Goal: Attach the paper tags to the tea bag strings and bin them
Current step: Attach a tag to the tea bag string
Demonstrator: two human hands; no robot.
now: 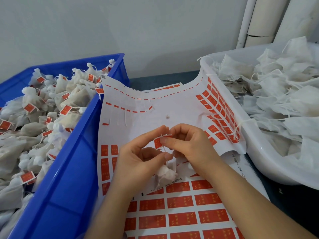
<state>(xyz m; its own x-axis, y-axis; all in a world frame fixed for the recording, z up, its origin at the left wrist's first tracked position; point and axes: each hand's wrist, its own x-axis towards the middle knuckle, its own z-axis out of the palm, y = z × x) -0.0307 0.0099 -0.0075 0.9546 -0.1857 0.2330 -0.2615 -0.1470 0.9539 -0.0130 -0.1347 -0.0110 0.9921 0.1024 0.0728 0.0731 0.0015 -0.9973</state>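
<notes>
The right hand (189, 145) is curled, its thumb pressed flat on a red paper tag (157, 143) and pinching it against the fingers behind. The left hand (139, 157) is curled too. Its forefinger reaches up to the top edge of the tag, and its thumb tip pinches the white string (164, 150) just under the tag. The string crosses the tag and runs down to a white tea bag (165, 173), which hangs below the two hands and rests on the tag sheet (155, 118).

That sheet lies curled on the bench (164, 78). Its middle is stripped bare, and rows of red tags remain along its left and right edges. A second sheet (183, 218), nearly full of red tags, lies overlapping the near end of the tag sheet.

Touching the tag sheet's left edge is a blue crate (72, 163), piled with tagged tea bags (51, 118). The sheet's right edge climbs the rim of a white tub (269, 163), which is heaped with untagged tea bags (276, 94). Beyond the sheet's far right corner, pale pipes (259, 19) stand against the wall
</notes>
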